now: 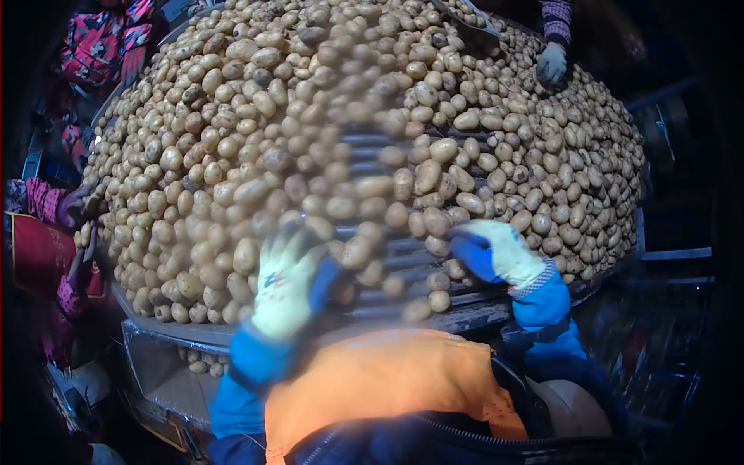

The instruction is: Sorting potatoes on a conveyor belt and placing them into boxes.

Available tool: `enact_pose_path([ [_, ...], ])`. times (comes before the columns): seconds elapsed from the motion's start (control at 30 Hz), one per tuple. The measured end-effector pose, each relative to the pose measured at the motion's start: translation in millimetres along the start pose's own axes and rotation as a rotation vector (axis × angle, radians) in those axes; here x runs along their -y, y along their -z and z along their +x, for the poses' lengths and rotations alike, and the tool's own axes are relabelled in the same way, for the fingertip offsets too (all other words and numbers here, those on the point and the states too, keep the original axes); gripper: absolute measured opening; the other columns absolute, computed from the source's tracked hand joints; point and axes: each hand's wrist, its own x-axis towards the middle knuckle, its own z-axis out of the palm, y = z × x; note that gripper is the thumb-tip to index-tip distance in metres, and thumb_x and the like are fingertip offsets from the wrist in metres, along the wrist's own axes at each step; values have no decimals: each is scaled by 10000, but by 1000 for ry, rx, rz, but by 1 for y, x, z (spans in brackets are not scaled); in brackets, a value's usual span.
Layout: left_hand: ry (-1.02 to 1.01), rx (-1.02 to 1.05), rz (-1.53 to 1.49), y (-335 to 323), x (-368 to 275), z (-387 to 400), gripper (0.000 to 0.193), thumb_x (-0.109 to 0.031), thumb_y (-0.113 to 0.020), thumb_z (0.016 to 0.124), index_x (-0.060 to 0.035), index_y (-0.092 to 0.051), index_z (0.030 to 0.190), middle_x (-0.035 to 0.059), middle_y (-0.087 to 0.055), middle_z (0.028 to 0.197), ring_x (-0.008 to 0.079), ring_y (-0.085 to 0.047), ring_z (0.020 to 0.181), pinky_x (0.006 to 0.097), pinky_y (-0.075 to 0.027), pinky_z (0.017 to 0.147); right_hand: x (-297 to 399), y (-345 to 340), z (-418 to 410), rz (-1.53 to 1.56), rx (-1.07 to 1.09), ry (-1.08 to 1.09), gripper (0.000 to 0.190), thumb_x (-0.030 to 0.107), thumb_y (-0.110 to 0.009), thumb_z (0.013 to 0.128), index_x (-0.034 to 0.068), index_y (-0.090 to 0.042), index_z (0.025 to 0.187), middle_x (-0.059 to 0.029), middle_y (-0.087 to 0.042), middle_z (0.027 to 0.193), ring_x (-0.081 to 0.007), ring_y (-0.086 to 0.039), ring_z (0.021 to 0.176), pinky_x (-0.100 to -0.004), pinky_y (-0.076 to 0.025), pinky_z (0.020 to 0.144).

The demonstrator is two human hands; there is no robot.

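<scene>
A broad heap of potatoes [232, 145] lies before me, part of it resting on metal rollers [401, 256]. My left hand [288, 279], in a pale glove with blue on the thumb, is palm down over potatoes left of the rollers; its blurred fingertips hide whether it grips one. My right hand [494, 250], in a matching glove, touches the potatoes right of the rollers, its fingers bent; whether a potato is inside cannot be seen. A few single potatoes [439, 300] lie on the rollers between my hands. A blurred patch covers the middle of the view.
A co-worker's gloved hand [551, 63] reaches into the heap at the upper right. At the left edge, another person's purple gloves [75, 206] touch potatoes; someone in a patterned red jacket [93, 46] stands further back. Below the table edge [174, 331] is a box [168, 378] with potatoes.
</scene>
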Motion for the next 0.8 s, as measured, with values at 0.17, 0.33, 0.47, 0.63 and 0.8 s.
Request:
enact_pose_path([
  [0.17,3,-99,-104,11,-21,2,432,-264,-729,883,-84,-702,1275,213,-597,1410,468,-501,1352,570,-368,1170,-35,8,60,-17,-426,52,476,220,-766,946,50,-651,1376,-198,-712,1230,-309,-684,1140,-409,-535,1003],
  [0.33,-282,168,215,-28,-35,20,637,-241,-735,763,-173,-626,1387,223,-466,1516,485,-382,1440,681,-258,1196,-17,-63,103,-405,-367,53,877,620,-718,852,128,-485,1540,-251,-497,1475,-473,-530,1258,-574,-409,1066],
  [0.47,-19,118,308,-17,-19,24,675,-271,-781,678,-160,-654,1331,223,-480,1495,473,-405,1418,668,-230,1211,51,-83,61,-493,-83,544,591,479,-682,922,243,-587,1455,-153,-520,1493,-374,-493,1344,-549,-404,1038],
  [0.63,74,-110,277,13,16,2,366,-216,-734,849,-182,-736,1214,247,-508,1485,472,-460,1383,602,-280,1218,35,-72,37,30,121,593,530,265,-691,955,146,-596,1462,-181,-551,1484,-373,-537,1357,-464,-440,1152],
  [0.8,177,-176,258,17,13,-12,328,-239,-753,880,-168,-753,1200,221,-534,1485,459,-473,1382,596,-286,1220,-10,-5,97,485,-250,126,481,140,-694,998,14,-579,1448,-140,-677,1339,-230,-644,1212,-351,-516,1040],
])
